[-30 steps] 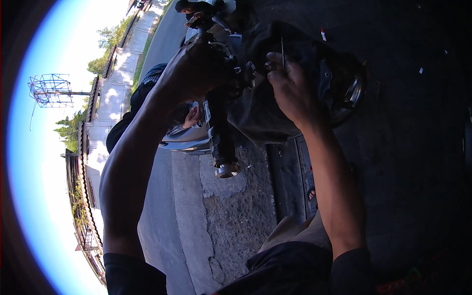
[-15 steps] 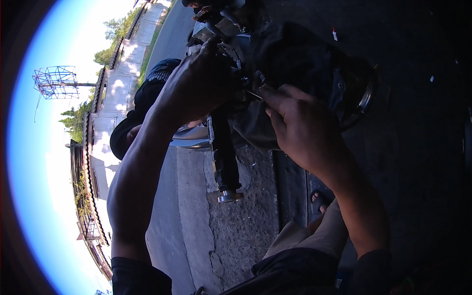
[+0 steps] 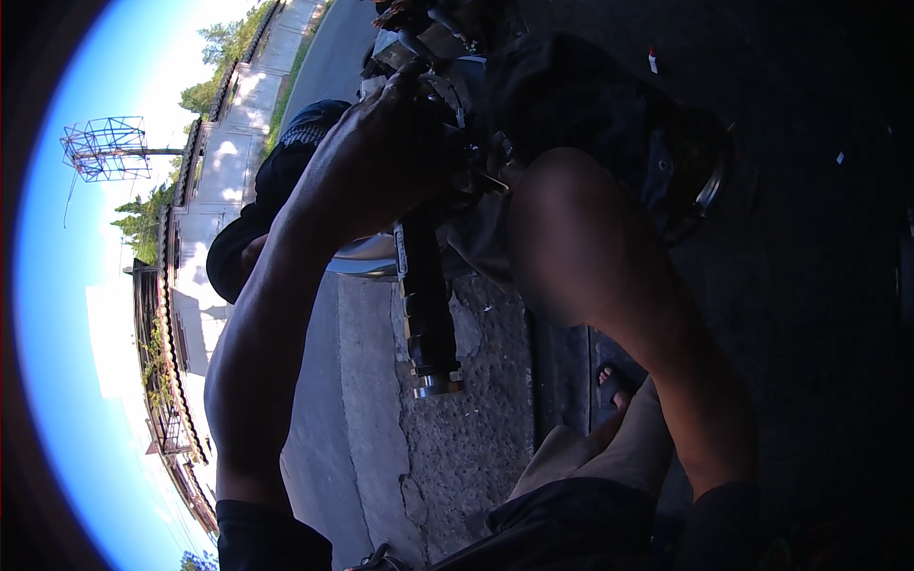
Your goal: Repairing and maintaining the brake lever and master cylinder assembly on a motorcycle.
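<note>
A black ribbed handlebar grip [image 3: 427,305] with a silver metal end cap [image 3: 438,385] points down toward me in the middle. At its upper end, my left hand [image 3: 386,143] is closed around dark parts; deep shadow hides the fingers and exactly what they grip. From the right, my right hand [image 3: 581,228] reaches to the same parts, and a blur covers most of it. Close to its fingertips a thin shiny metal piece [image 3: 491,180] sticks out among the dark parts. Whatever the right fingers hold does not show.
Beside my left forearm is a person in dark clothing [image 3: 286,167], and another person [image 3: 438,19] shows at the top. A large dark fabric-like shape [image 3: 571,105] lies beyond my right hand. Below are rough concrete [image 3: 466,447] and a sandalled foot [image 3: 614,381].
The grip has shifted slightly left in the picture. Both hands stay at the dark parts above it. My right hand, sharp before, is now blurred.
</note>
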The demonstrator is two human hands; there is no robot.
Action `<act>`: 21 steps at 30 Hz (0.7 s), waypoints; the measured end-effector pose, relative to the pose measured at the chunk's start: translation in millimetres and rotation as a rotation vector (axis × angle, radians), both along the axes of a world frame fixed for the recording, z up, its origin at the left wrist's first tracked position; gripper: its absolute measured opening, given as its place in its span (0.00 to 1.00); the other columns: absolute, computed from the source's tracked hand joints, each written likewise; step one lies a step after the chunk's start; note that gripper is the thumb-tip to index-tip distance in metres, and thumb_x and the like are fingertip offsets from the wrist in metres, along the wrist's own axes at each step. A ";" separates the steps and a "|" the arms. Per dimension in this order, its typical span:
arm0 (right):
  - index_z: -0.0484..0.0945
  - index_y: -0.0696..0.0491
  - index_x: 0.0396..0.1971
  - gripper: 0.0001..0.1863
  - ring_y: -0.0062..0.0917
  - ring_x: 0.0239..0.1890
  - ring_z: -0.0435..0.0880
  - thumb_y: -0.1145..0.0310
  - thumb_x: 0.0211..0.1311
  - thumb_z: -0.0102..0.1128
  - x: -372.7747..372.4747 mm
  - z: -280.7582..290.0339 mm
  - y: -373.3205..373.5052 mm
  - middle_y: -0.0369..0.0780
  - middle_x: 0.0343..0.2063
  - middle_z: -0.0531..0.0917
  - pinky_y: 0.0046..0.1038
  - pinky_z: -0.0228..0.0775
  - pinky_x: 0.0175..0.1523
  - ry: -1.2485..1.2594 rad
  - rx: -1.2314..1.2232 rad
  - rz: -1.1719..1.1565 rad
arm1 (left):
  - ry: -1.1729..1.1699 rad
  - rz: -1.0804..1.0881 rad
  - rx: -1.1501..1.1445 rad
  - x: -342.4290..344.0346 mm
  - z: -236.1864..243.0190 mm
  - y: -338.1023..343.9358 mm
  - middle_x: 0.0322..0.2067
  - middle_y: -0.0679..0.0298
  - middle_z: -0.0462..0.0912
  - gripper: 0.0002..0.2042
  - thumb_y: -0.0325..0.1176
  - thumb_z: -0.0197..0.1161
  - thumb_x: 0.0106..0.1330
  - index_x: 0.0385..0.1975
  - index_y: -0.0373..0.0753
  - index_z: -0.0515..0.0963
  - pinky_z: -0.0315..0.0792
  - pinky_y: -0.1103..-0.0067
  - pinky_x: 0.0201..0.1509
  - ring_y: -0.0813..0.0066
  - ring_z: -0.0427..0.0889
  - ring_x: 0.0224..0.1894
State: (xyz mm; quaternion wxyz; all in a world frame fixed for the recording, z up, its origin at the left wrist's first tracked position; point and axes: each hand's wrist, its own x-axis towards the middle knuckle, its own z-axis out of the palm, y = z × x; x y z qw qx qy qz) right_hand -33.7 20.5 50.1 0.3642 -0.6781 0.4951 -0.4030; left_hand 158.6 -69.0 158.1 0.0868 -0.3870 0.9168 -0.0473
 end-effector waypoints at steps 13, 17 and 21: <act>0.85 0.58 0.45 0.10 0.43 0.37 0.87 0.75 0.69 0.59 7.3 -2.6 -18.8 0.48 0.34 0.84 0.42 0.79 0.46 -0.055 -0.096 0.047 | 0.018 -0.011 0.039 0.9 2.2 -1.9 0.42 0.63 0.88 0.09 0.38 0.77 0.59 0.39 0.49 0.91 0.79 0.72 0.56 0.63 0.84 0.49; 0.87 0.58 0.43 0.09 0.42 0.39 0.89 0.75 0.68 0.60 3.3 0.2 -31.0 0.49 0.36 0.87 0.43 0.79 0.48 -0.002 -0.253 0.079 | 0.005 -0.042 -0.021 -2.0 1.0 0.9 0.41 0.61 0.87 0.10 0.39 0.78 0.59 0.39 0.46 0.91 0.79 0.72 0.53 0.62 0.84 0.48; 0.87 0.58 0.43 0.10 0.41 0.43 0.90 0.75 0.67 0.62 -15.9 3.7 -41.0 0.50 0.38 0.89 0.40 0.80 0.51 0.003 -0.193 0.039 | 0.078 0.203 0.122 0.1 -0.1 -0.5 0.43 0.60 0.86 0.11 0.39 0.78 0.60 0.40 0.45 0.90 0.79 0.71 0.54 0.62 0.84 0.48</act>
